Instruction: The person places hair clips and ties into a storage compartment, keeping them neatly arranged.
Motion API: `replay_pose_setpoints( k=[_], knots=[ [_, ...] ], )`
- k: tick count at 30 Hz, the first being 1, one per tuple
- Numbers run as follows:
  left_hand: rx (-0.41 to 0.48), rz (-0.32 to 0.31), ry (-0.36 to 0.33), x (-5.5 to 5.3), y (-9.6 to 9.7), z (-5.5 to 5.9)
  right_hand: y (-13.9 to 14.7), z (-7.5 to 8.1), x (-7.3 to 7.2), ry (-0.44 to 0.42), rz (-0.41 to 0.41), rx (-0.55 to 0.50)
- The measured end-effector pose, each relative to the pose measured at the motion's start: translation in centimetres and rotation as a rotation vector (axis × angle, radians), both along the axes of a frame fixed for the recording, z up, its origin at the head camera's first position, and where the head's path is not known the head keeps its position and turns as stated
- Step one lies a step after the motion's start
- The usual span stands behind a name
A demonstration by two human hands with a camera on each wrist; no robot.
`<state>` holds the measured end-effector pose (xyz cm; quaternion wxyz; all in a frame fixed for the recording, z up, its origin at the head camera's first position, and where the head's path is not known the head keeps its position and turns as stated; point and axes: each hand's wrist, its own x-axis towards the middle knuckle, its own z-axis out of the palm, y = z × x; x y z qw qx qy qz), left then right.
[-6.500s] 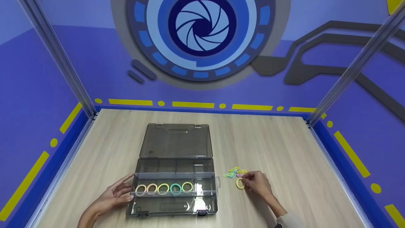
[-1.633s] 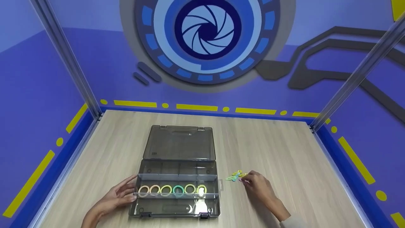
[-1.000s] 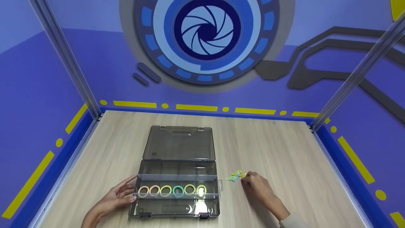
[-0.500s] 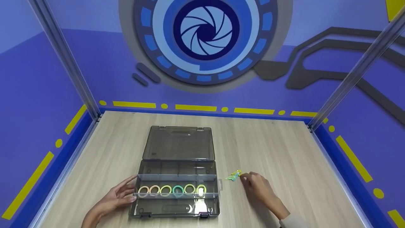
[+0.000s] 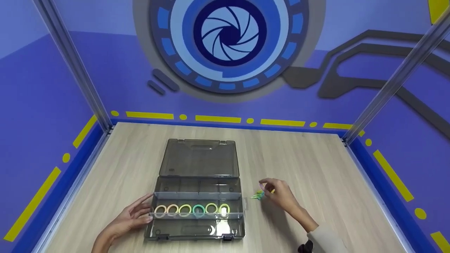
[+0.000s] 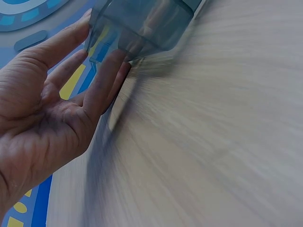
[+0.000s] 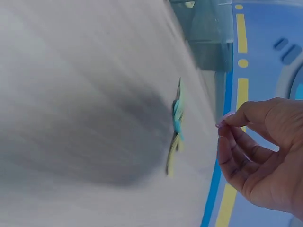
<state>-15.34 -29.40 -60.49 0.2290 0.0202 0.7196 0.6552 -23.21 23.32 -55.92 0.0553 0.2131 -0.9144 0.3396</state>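
Note:
A smoky see-through organizer box stands with its lid folded back. Several pastel hair ties sit in a row in its middle compartment. My left hand rests its extended fingertips against the box's left side; in the left wrist view they touch the clear wall. Right of the box, my right hand pinches a small pink curved piece between thumb and index finger, above the table; its exact kind is unclear. Below it lies a small pile of green, teal and yellow hair clips.
Dividers split the box into front, middle and back rows. A latch tab sticks out on its right side. Blue printed walls and metal posts surround the wooden table.
Another yellow hair tie has joined the row in the box since the earliest frame. My right hand has risen from the pile, lifting the pink piece. My left hand stays at the box.

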Motion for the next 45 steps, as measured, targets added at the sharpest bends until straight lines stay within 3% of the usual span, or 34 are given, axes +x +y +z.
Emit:
replay_pose_setpoints(
  k=[13,17,23,34,45],
  knots=[
    [0.006,0.014,0.011,0.2,-0.1,0.0,-6.6,2.8,-2.2,-0.061,0.160,-0.086],
    [0.005,0.015,0.019,0.3,-0.2,-0.1,-8.5,2.9,-2.3,-0.078,0.207,-0.116],
    [0.014,0.004,0.027,0.3,-0.1,-0.2,-10.7,2.3,-2.4,-0.177,0.255,-0.216],
    [0.015,0.015,0.009,0.2,0.1,-0.2,-14.5,1.2,-2.4,-0.268,0.223,-0.279],
    [0.016,0.016,0.006,0.0,0.0,-0.3,-18.1,0.7,-2.7,-0.258,0.222,-0.302]
  ],
)
